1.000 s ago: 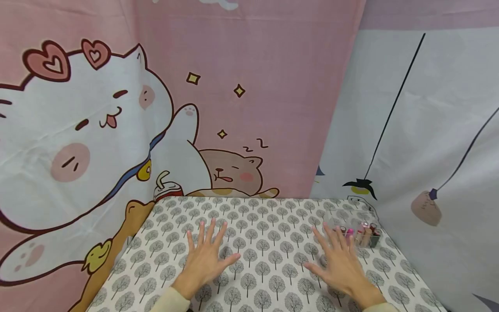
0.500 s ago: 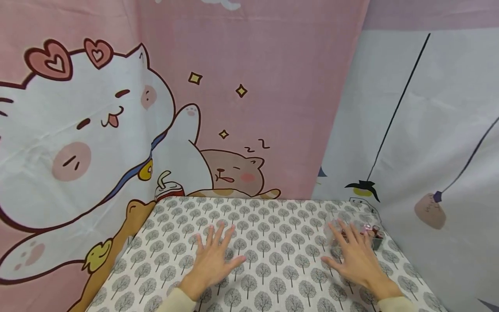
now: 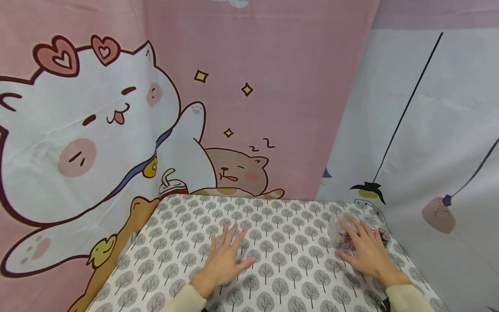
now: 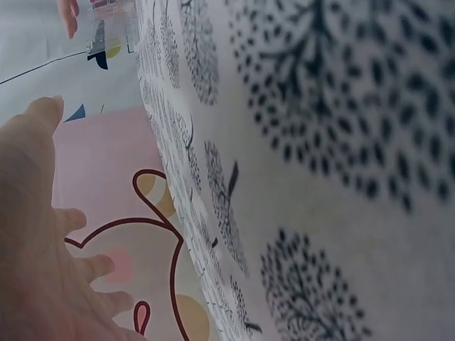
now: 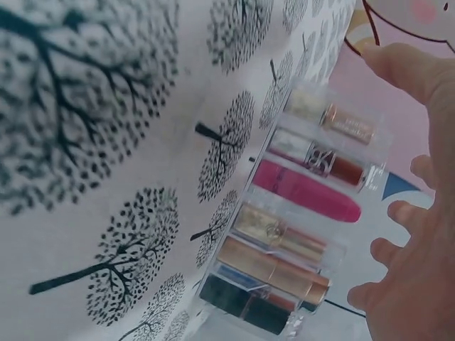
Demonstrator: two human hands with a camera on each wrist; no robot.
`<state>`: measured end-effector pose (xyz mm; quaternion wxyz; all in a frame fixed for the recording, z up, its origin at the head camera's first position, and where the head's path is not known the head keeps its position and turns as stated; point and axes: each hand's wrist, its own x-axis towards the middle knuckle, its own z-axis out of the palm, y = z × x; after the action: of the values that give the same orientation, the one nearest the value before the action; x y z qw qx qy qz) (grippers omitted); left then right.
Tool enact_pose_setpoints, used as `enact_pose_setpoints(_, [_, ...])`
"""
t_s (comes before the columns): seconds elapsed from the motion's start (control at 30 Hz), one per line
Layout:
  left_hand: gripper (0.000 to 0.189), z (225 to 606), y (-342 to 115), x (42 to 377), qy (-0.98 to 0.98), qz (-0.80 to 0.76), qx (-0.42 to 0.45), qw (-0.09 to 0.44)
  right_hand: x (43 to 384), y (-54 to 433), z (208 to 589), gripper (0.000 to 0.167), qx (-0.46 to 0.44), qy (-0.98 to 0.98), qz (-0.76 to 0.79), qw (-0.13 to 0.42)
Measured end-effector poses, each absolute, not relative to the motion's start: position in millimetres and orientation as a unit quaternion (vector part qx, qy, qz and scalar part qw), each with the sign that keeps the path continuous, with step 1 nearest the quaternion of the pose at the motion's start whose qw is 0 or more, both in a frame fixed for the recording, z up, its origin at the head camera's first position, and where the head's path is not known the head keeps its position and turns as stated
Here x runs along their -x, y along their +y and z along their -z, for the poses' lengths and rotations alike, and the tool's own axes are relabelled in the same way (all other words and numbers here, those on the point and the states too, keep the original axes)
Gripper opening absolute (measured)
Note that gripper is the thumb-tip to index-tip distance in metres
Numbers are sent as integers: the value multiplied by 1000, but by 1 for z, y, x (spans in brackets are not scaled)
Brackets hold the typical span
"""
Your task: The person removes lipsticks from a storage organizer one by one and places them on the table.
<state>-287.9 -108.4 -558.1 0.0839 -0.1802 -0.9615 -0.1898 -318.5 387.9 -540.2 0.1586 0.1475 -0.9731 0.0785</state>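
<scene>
Holds the left arm (image 3: 187, 299) and right arm (image 3: 407, 297) stretched forward, well apart. Spreads the left hand (image 3: 225, 258) with its back up, with fingers fanned and thumb pointing inward. Extends the right hand (image 3: 366, 251) in a similar pose, back up, with fingers parted and relaxed, thumb likewise angled inward.

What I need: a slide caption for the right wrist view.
Right hand, fingers unclenched, near a clear case of makeup tubes on tree-print cloth.

Tablecloth (image 3: 273, 242) — white with grey trees; 1 tube (image 5: 306, 192) — bright magenta.
</scene>
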Motion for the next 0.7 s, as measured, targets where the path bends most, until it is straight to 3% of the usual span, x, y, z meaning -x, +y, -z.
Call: enact_pose_setpoints(0.7, [93,560,-82,294,-950,195,231,84,358,420,543,124,-150,-974,-98,140])
